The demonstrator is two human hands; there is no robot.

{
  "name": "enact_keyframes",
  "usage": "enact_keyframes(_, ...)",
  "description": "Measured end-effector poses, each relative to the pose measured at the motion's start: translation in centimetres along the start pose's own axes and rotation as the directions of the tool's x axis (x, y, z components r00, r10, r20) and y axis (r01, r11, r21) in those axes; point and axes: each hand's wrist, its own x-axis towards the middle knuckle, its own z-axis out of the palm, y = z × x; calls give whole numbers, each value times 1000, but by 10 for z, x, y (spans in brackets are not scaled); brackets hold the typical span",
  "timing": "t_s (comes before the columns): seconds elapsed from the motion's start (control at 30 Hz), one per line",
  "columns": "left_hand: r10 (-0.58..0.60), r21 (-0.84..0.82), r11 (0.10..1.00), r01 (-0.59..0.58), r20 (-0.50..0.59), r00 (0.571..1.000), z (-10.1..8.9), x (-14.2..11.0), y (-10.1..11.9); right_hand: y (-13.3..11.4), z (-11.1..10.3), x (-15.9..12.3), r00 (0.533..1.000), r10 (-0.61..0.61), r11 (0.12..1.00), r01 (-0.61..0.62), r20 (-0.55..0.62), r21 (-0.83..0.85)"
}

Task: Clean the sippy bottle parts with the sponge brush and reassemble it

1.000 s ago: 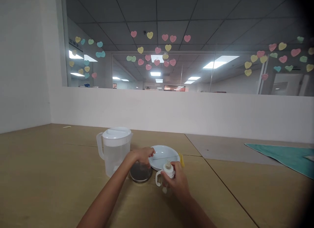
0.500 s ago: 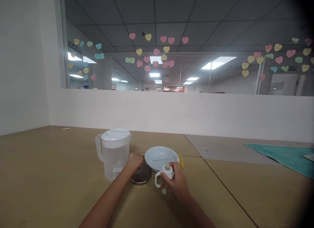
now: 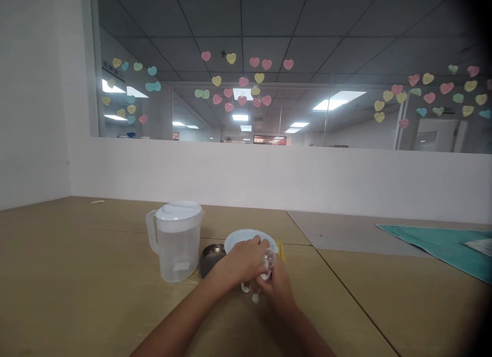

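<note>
Spreading beneath everything: table (image 3: 96,295), flat, tan. Jug (image 3: 177,252): translucent plastic, lidded, upright at left. Plate (image 3: 235,238): glossy, pale, round, right of the jug. Dish (image 3: 209,262): round, shallow metal, beside the jug. Left hand (image 3: 246,259): fingers curled on the cap (image 3: 270,256). Right hand (image 3: 280,288): wrapped round the bottle (image 3: 266,276). Bottle: white-collared, handled, between the hands. Cap: clear dome at the bottle's top; seating unclear.

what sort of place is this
Probably an office or similar indoor workplace: a wide window dotted with heart-shaped notes, bright ceiling lights beyond, and a large plain table.
</note>
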Motion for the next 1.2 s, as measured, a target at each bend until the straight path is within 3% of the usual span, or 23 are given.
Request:
enact_keyframes(0.13,17,-180,983,-15,11,1000,-4,2,-17,-5,-3,0,1000,7,1000,-7,31,13)
enact_keyframes(0.33,29,-394,918,46,183,983,4,10,-46,-9,-5,2,999,-2,999,4,45,-39)
enact_keyframes(0.5,46,-385,923,25,175,983,13,16,-57,-8,-6,0,995,-57,998,60,85,-37)
enact_keyframes(0.77,-83,-247,964,96,65,994,14,6,-36,-2,2,-4,977,-213,948,205,-8,-244)
enact_keyframes(0.93,-86,-292,950,111,96,992,15,10,-39,-3,6,-3,970,-232,929,199,-71,-311)
enact_keyframes(1.2,-96,-293,949,114,74,993,17,15,-42,2,8,-3,958,-278,854,212,-73,-475)
